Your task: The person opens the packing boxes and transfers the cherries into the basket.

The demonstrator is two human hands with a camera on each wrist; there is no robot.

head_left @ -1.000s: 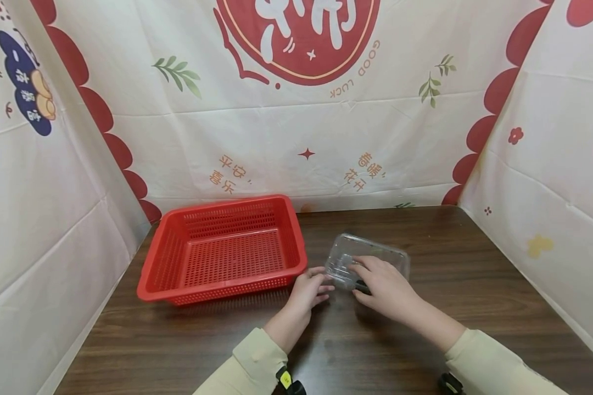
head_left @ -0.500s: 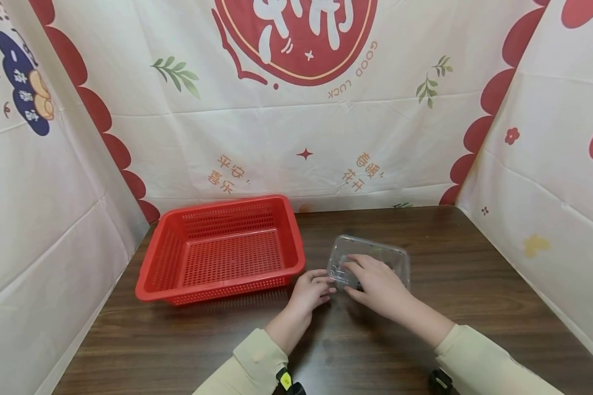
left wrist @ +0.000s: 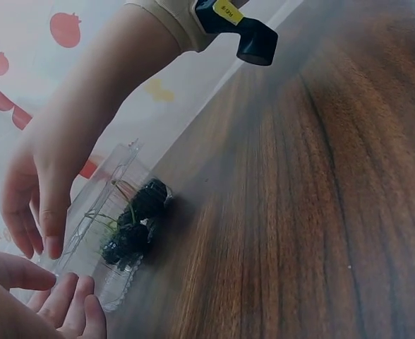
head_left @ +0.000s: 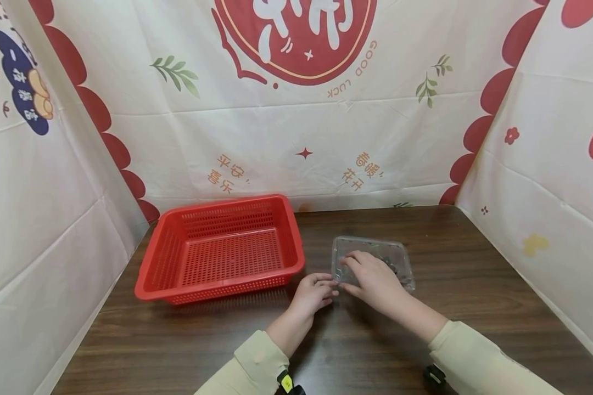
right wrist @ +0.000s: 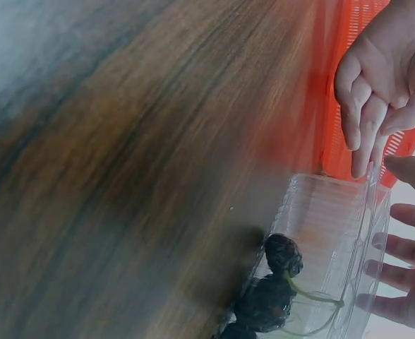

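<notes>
A clear plastic box (head_left: 405, 263) with a lid lies on the table, right of the red basket. Inside it are several dark, bumpy berries (left wrist: 131, 226) with thin green stems, gathered at one end. My right hand (head_left: 375, 280) lies over the top, fingers spread across the lid (right wrist: 352, 282), thumb by the near left corner. My left hand (head_left: 312, 296) is at that same corner, its loosely bent fingertips touching or almost touching the box's end. In the right wrist view the two hands come close together at the box's edge. No berry shows in either hand.
The red slotted basket (head_left: 217, 282) stands on the left of the brown wooden table (head_left: 474, 307), just beyond my left hand. White printed cloth (head_left: 257, 131) hangs behind the table and along both sides.
The box has turned slightly clockwise and shifted a little right. My right hand has slid left over the lid, uncovering more of the berries. My left hand has barely moved.
</notes>
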